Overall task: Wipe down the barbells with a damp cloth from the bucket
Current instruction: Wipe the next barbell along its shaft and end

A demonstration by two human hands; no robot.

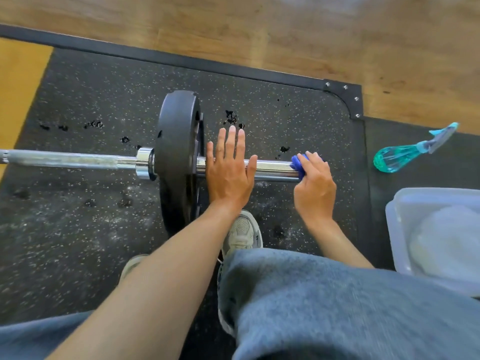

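At frame center, the left hand (228, 172) is pressing flat on the barbell sleeve (272, 168) while the right hand (314, 183) is gripping the blue cloth (298, 166) at its end; steady pressure should prevent rolling.

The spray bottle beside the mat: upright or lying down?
Lying down: the spray bottle rests on its side on the dark floor, nozzle pointing away.

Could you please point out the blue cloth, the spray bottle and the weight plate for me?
blue cloth (298, 166), head view, on the bunched fabric at the sleeve's end.
spray bottle (392, 158), head view, on its teal body.
weight plate (176, 141), head view, on its black rim.
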